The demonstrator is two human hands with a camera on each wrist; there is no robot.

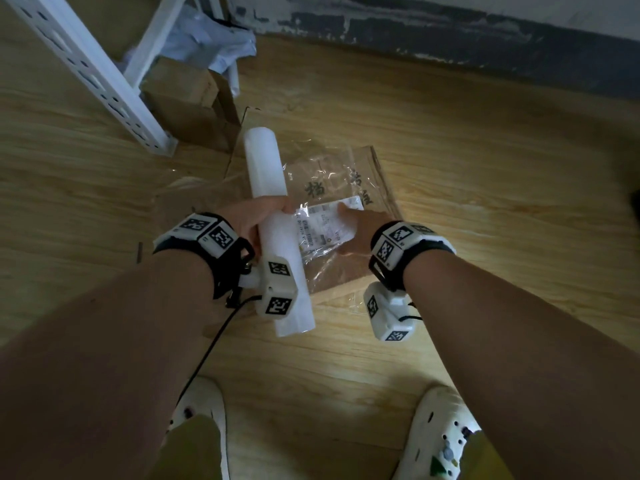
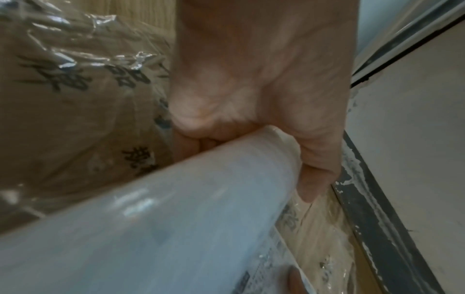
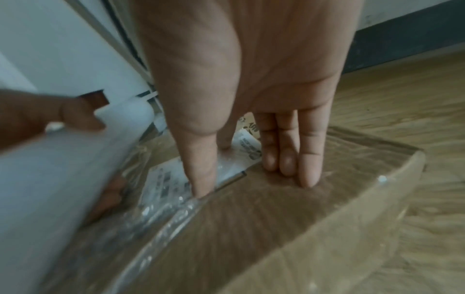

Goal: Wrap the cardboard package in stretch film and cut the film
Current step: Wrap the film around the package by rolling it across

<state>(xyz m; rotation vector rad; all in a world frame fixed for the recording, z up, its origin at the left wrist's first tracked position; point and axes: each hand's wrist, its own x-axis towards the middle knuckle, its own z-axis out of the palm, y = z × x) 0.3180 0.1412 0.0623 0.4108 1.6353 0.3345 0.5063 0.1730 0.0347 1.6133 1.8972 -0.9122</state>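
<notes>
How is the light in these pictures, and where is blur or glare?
Head view: dim, with one bright patch on the floor; glare on the film over the cardboard package. Left wrist view: the film roll is blurred. Right wrist view: the package edges smear.

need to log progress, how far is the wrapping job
Done: film already covers the top of the cardboard package. In hand: left hand grips the stretch film roll, right hand presses the film flat. Left: finishing the wrap and cutting; film still joins the roll.
</notes>
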